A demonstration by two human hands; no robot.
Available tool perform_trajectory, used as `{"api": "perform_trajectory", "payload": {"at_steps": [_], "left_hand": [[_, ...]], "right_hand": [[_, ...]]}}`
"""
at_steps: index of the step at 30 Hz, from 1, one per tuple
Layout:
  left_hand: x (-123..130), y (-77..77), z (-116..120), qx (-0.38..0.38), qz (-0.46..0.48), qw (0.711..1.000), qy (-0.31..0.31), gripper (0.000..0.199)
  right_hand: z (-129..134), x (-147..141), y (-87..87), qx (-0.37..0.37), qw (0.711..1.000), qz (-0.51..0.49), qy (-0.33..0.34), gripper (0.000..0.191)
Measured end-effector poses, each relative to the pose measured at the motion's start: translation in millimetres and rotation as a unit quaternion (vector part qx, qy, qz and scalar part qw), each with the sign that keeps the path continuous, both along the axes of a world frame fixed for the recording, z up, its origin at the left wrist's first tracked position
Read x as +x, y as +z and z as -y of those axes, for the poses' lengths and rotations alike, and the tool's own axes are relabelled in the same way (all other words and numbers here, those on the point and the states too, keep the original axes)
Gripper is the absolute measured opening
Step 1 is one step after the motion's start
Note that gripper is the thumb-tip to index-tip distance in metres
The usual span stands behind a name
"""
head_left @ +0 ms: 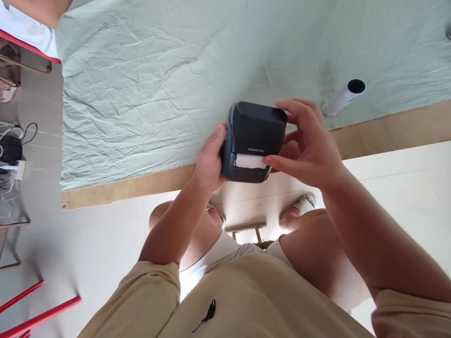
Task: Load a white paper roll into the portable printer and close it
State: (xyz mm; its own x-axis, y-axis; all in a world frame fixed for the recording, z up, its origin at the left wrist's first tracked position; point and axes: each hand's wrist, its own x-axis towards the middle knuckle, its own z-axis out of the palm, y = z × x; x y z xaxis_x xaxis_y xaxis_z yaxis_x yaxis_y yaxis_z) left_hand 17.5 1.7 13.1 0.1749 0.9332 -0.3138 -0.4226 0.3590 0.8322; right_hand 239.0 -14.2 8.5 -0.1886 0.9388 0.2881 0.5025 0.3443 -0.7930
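A black label printer (259, 126) is held above the table's front edge, tilted toward me. A short strip of white label paper (248, 161) sticks out of its slot, below the brand lettering on the lid. My left hand (211, 157) is closed around the printer's left side, its fingers partly hidden beneath. On the other side, my right hand (308, 141) spans the printer's right edge. Its thumb touches the right end of the paper strip, and its index finger reaches the lid's upper right corner. The remaining right fingers are curled beside the printer.
A pale green wrinkled cloth (148, 89) covers the table, whose wooden edge (130, 189) shows in front. A white tube (340, 99) with a dark inside stands on the right. Another person's arm (42, 9) is at upper left. Cables (7, 183) and red bars (42, 314) lie left.
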Motion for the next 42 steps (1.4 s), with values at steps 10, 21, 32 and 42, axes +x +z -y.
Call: {"api": "perform_trajectory", "payload": {"at_steps": [10,21,32,42], "left_hand": [[-4,-1.8,3,0.081,-0.004,0.994,-0.067,0.037],[-6,3.4,5,0.092,-0.078,0.986,-0.114,0.056],[2,4.4,7,0.032,-0.030,0.999,-0.030,0.038],[2,2.2,6,0.029,-0.042,0.998,-0.031,0.038]], "right_hand": [[3,-25,27.4,0.171,0.960,-0.169,-0.146,0.039],[7,-14,49.4,0.005,0.978,0.209,-0.017,0.022],[-15,11,17.7,-0.017,0.973,-0.159,-0.167,0.024],[-22,16,-0.1,0.047,0.984,0.114,-0.131,0.041]]}}
